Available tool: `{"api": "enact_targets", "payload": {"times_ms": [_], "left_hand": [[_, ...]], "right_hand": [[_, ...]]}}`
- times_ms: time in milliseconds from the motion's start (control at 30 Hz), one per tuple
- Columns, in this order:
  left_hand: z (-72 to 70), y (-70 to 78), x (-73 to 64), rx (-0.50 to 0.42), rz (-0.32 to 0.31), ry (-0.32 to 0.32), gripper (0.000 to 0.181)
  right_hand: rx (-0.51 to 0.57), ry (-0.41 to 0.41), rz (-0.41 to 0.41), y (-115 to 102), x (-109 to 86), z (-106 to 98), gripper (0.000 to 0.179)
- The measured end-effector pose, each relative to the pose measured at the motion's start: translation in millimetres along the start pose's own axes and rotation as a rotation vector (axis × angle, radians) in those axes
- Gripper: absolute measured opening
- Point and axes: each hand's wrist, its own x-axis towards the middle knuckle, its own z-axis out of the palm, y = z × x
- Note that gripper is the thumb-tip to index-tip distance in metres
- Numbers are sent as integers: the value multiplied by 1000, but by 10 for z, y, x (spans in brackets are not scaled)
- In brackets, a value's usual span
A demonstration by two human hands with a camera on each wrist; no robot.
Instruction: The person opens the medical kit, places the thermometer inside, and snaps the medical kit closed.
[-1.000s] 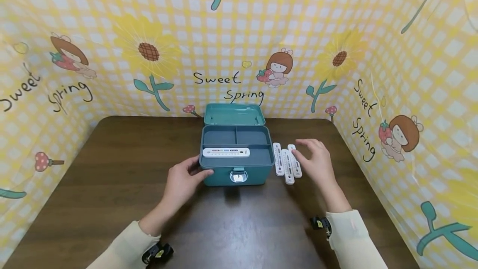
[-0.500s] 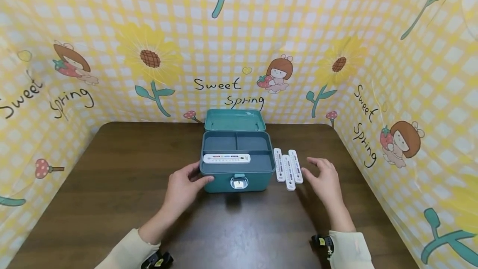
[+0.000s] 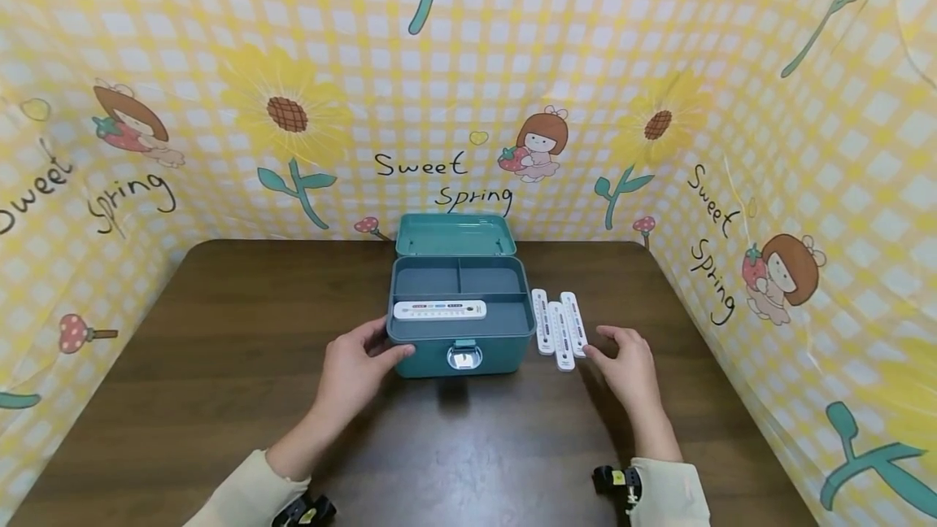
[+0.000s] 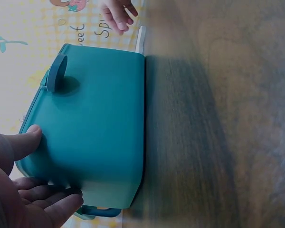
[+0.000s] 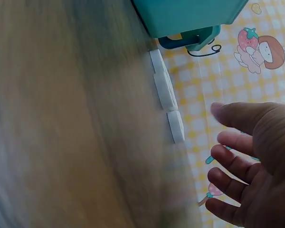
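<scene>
A teal storage box stands on the table with its lid folded back. My left hand holds its front left corner, the thumb on the front face and the fingers along the side. In the box's grey divided tray, a slim white thermometer with a printed scale lies across the front compartment. Three similar white thermometers lie side by side to the right of the box. Close to the rightmost one, my right hand hovers with spread, slightly bent fingers and nothing in it.
The dark wooden table is backed and flanked by a yellow checked cloth. A silver clasp hangs on the box's front. In the right wrist view, a handle juts from the box.
My right hand has drawn back from over the loose thermometers, toward me and to the right. My left hand stays at the box corner. The head view has shifted slightly.
</scene>
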Motion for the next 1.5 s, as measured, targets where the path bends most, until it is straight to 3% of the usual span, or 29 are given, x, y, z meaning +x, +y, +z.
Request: {"api": "enact_targets", "payload": {"times_ms": [267, 500, 833, 1267, 1500], "left_hand": [[-12, 0, -5, -6, -2, 1, 71], [-1, -7, 16, -4, -8, -2, 72], [1, 8, 22, -4, -3, -4, 72], [-9, -2, 3, -21, 7, 5, 71], [-16, -2, 22, -8, 13, 12, 70]], "right_hand": [[-77, -21, 16, 47, -16, 141, 49], [-151, 18, 12, 72, -35, 232, 50], [-202, 54, 81, -2, -33, 309, 52], [-216, 100, 151, -104, -1, 345, 42], [-154, 211, 169, -62, 0, 357, 33]]}}
